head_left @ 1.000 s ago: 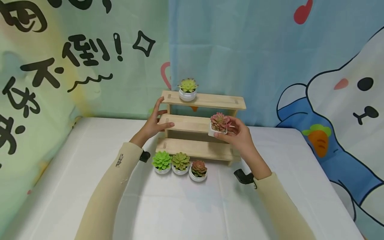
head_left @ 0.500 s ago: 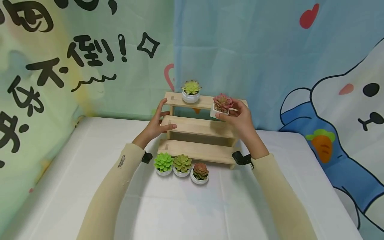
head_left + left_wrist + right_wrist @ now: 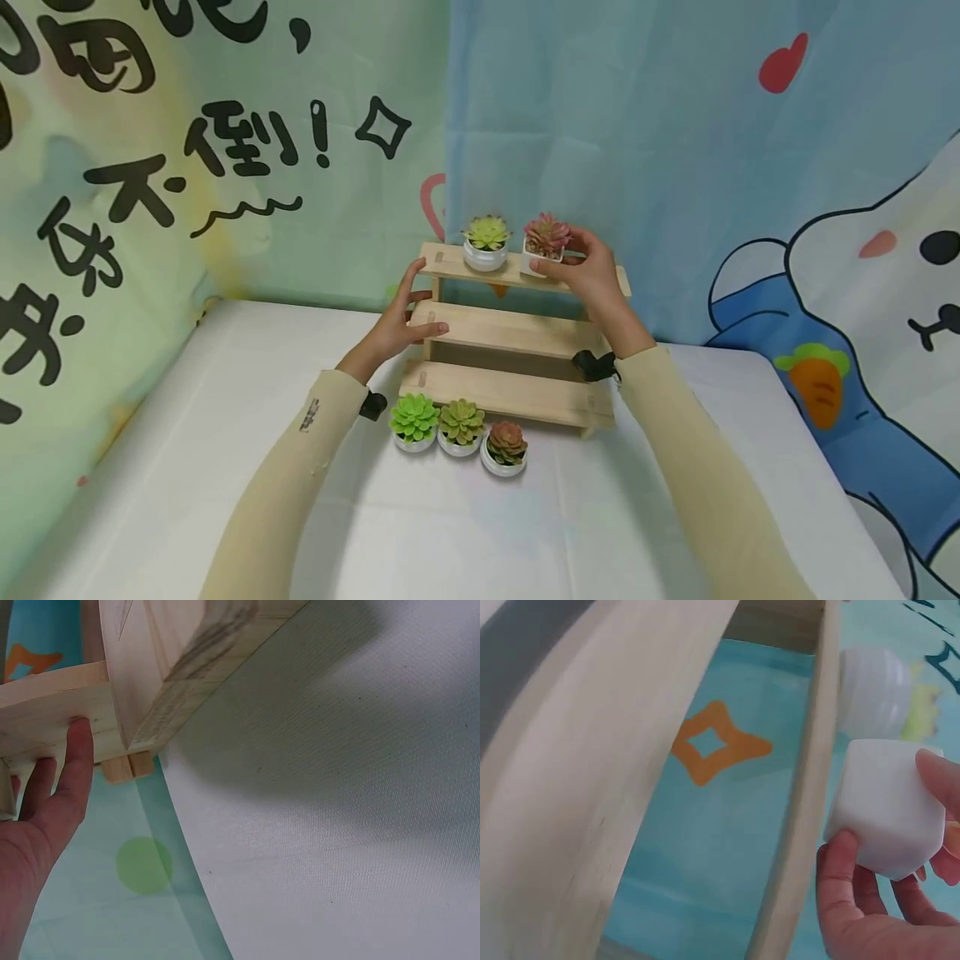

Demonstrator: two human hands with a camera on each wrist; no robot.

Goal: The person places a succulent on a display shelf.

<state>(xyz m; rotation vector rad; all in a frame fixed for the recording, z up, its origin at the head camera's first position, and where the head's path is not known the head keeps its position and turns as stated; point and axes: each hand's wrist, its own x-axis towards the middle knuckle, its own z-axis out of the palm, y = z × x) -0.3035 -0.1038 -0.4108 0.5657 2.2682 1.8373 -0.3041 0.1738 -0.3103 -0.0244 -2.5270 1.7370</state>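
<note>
My right hand [image 3: 585, 265] pinches a square white pot with a pink succulent [image 3: 547, 237] over the top tier of a wooden three-tier shelf [image 3: 517, 331]. In the right wrist view, thumb and fingers hold the white pot [image 3: 889, 802] at the shelf board's edge. To its left on that tier stands a round white pot with a yellow-green succulent [image 3: 486, 243]. My left hand [image 3: 393, 329] holds the shelf's left end, thumb on the middle tier. In the left wrist view its fingers [image 3: 75, 765] press against the wooden side.
In front of the shelf, on the white tablecloth [image 3: 450, 533], stand three round potted succulents: bright green [image 3: 415, 418], olive green [image 3: 461, 422] and reddish [image 3: 507, 444]. A printed cloth backdrop [image 3: 600, 125] hangs close behind the shelf.
My right hand has lifted the pink succulent from in front of the middle tier up and back to the top tier, beside the yellow-green one. My left hand keeps its hold on the shelf.
</note>
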